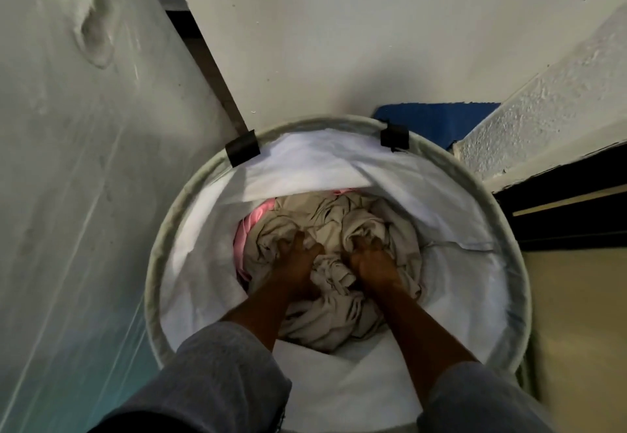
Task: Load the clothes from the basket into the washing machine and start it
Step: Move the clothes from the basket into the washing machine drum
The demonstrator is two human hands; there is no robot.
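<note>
Two hands are down in the basket, and we're right at the start of this one! Left hand [294, 264] and right hand [370, 264] work side by side, fingers curled into the beige clothes [325, 218], each bunching up a fistful. The fingertips are sunk in the folds, so the hold looks firm, though I can't see all of it. Grey sleeves [217, 375] end above bare forearms.

The clothes lie crumpled in a heap at the bottom of the basket [156, 263], soft and creased, with a pink piece [247, 229] tucked under on the left. A white liner [305, 167] sags in folds all round them, and two black tabs [242, 151] sit on the far rim. The basket stands close against a pale wall [322, 42].

So what's done? Nothing loaded yet, by my reading, because the whole heap sits low in the basket and isn't lifted clear. Left to do: lift, carry, load, shut the door, start. No washing machine in view that I can make out.
</note>
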